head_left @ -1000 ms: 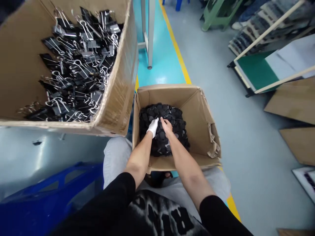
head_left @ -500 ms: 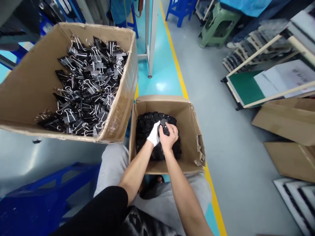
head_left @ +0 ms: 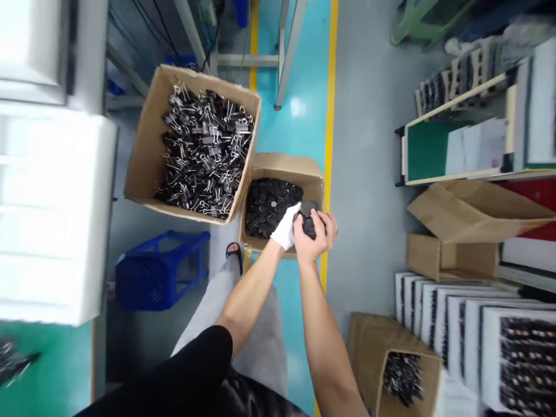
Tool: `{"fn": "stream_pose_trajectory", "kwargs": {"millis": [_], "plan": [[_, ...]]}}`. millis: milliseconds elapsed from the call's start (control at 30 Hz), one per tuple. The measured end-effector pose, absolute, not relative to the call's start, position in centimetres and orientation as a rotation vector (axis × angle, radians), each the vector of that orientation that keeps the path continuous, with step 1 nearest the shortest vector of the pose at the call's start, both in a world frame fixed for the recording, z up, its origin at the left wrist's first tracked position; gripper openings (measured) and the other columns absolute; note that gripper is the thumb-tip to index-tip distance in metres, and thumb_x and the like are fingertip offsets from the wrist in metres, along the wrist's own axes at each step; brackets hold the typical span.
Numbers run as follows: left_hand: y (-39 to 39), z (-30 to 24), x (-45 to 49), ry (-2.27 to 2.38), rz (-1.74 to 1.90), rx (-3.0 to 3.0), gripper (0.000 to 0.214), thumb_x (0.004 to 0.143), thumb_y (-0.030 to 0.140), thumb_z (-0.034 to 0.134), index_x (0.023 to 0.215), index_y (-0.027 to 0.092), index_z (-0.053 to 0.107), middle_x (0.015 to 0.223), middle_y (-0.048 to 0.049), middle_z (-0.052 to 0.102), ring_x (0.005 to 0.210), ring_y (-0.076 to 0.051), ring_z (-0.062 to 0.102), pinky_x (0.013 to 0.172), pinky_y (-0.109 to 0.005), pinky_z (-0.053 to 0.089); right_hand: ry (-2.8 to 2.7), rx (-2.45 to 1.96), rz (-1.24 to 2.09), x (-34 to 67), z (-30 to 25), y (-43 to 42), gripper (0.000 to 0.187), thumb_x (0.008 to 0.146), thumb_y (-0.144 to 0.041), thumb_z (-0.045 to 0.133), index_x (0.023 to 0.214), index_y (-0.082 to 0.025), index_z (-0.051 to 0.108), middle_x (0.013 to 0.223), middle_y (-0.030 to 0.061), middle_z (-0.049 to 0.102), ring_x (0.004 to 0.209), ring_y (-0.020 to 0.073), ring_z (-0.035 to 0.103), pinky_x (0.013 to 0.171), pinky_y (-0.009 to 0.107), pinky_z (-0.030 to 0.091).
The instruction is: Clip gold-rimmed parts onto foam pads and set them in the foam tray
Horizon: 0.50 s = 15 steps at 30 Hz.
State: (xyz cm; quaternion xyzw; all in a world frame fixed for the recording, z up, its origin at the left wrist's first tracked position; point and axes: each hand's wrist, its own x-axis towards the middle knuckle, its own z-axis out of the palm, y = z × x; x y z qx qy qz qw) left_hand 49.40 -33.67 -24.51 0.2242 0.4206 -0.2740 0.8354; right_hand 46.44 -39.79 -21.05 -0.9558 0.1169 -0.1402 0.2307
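Observation:
My right hand [head_left: 316, 237] is bare and closed around a clump of small black round pieces [head_left: 307, 220], lifted above the right edge of a small cardboard box [head_left: 284, 165]. My left hand [head_left: 286, 227], in a white glove, is closed against the same clump from the left. The small box on the floor holds a heap of black round pieces [head_left: 269, 200]. A larger cardboard box [head_left: 147, 145] to its left is full of black binder clips [head_left: 204, 153] with silver handles.
A blue plastic crate [head_left: 158, 272] stands on the floor at left, beside a white surface [head_left: 52, 220]. A yellow floor line [head_left: 330, 104] runs up the aisle. Flat cardboard [head_left: 473, 214], stacked white trays [head_left: 478, 324] and another open box [head_left: 403, 370] fill the right.
Both hands have lifted out of the small box, up and to the right, with a clump of black pieces. The camera has risen, so the boxes look smaller and farther.

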Motion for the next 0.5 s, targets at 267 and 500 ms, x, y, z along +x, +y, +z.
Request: {"fn": "stream_pose_trajectory", "kwargs": {"millis": [267, 500], "plan": [[-30.3, -5.6, 53.7, 0.738, -0.409, 0.492, 0.033, 0.096, 0.046, 0.055, 0.107, 0.019, 0.071, 0.107, -0.0114, 0.079, 0.125, -0.033, 0.068, 0.116, -0.054, 0.054, 0.093, -2.514, -0.555, 51.0, -3.0, -36.9, 0.029, 0.091, -0.044, 0.065, 0.105, -0.021, 0.077, 0.109, 0.0149, 0.070, 0.120, 0.0360, 0.065, 0.110, 0.061, 0.050], [-12.4, 5.4, 52.1, 0.824, 0.028, 0.501, 0.035, 0.097, 0.047, 0.056, 0.107, 0.017, 0.071, 0.103, -0.0085, 0.079, 0.118, -0.029, 0.072, 0.111, -0.044, 0.058, -0.362, -2.406, -0.486, 51.8, 7.1, -20.1, 0.033, 0.092, -0.049, 0.060, 0.103, -0.024, 0.079, 0.107, 0.0115, 0.075, 0.125, 0.0330, 0.066, 0.111, 0.057, 0.049]]}}
